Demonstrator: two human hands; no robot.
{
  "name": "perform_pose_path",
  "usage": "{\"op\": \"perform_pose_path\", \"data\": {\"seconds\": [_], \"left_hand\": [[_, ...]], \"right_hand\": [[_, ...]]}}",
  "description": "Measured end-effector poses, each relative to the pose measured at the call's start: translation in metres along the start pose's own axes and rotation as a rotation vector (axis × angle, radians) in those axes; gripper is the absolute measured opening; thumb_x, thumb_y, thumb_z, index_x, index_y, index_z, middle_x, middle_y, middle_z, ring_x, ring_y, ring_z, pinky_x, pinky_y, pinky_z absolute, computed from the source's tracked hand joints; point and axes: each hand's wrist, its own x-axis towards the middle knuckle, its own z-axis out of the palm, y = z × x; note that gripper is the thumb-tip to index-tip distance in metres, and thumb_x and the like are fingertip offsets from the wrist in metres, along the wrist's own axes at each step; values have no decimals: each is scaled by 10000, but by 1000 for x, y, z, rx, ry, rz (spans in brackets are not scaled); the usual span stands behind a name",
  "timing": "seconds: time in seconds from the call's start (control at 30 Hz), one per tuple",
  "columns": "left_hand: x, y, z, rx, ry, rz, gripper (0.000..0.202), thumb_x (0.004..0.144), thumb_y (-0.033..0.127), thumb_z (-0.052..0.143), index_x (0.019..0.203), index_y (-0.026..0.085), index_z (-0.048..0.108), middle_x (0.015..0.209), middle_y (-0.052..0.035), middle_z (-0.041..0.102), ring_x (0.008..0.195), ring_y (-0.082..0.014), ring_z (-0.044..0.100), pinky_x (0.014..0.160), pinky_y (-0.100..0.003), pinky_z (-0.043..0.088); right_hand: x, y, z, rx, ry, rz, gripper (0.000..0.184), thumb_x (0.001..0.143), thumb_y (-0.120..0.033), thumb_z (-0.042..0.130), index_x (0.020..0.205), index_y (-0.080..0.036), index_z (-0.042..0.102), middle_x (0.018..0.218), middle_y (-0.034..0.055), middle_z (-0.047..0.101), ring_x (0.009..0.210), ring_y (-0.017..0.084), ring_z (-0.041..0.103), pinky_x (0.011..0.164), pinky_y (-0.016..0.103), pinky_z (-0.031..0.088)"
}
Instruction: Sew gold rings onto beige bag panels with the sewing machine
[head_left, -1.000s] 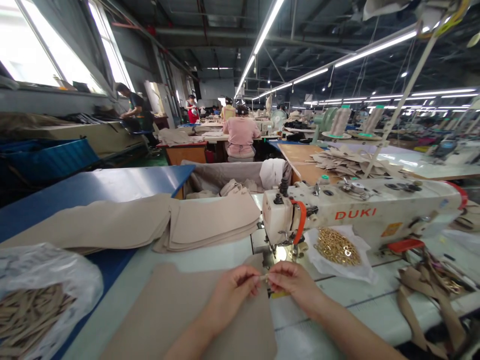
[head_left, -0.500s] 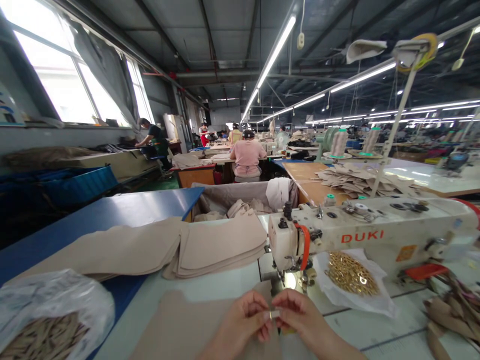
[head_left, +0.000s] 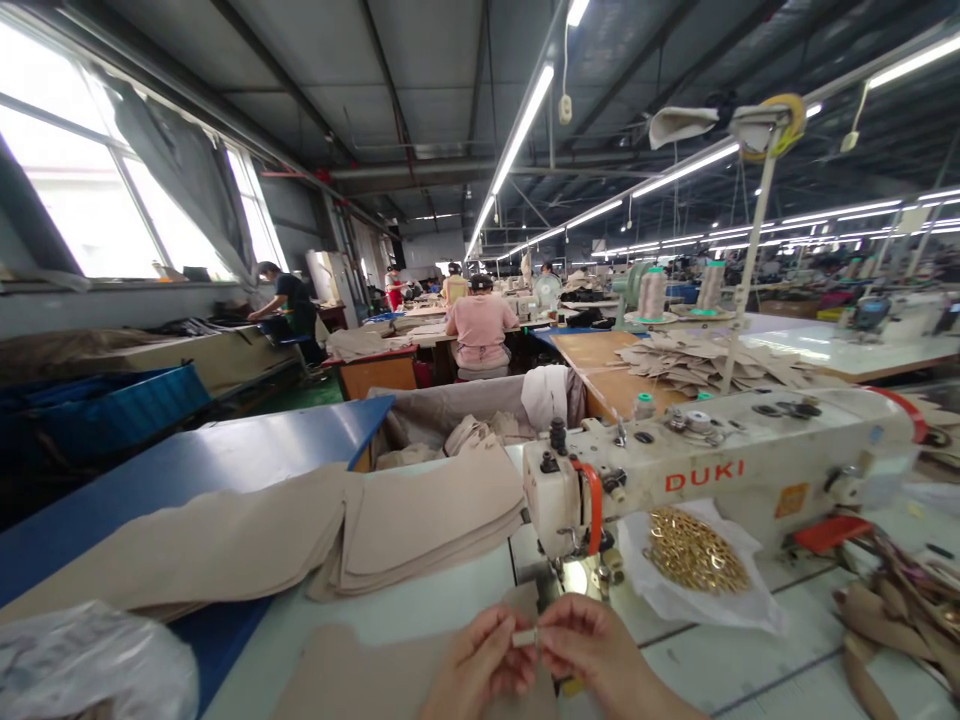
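Low in the middle of the view, my left hand (head_left: 480,665) and my right hand (head_left: 592,650) meet fingertip to fingertip. Both pinch one small pale strip (head_left: 525,637) between them. They hover over a flat beige panel (head_left: 360,675) lying on the white table, just in front of the needle of the white DUKI sewing machine (head_left: 720,475). Right of the needle, a white bag of gold metal rings (head_left: 694,555) lies open.
Stacked beige panels (head_left: 420,520) lie left of the machine, reaching onto a blue table (head_left: 225,450). A clear plastic bag (head_left: 82,665) sits at lower left, beige straps (head_left: 892,610) at right. A cloth bin (head_left: 450,410) stands behind. Other people work farther back.
The camera has tilted upward, so my hands sit lower in view. They still pinch the small strip together, turned slightly between the fingertips.
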Motion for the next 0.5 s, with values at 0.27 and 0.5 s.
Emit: {"op": "perform_pose_path", "data": {"seconds": [0.27, 0.5], "left_hand": [[10, -10, -7, 120, -80, -15, 469, 477, 512, 831, 611, 172, 538, 542, 19, 608, 517, -104, 508, 552, -243, 362], [9, -8, -9, 286, -121, -7, 361, 497, 399, 771, 550, 182, 488, 521, 38, 526, 543, -119, 448, 549, -256, 326]], "right_hand": [[7, 16, 1, -19, -80, -26, 426, 510, -477, 828, 641, -152, 585, 543, 23, 641, 463, 116, 556, 476, 215, 362], [-10, -3, 7, -273, -112, -105, 250, 597, -338, 734, 686, -169, 572, 571, -22, 570, 516, 102, 504, 511, 217, 343]]}}
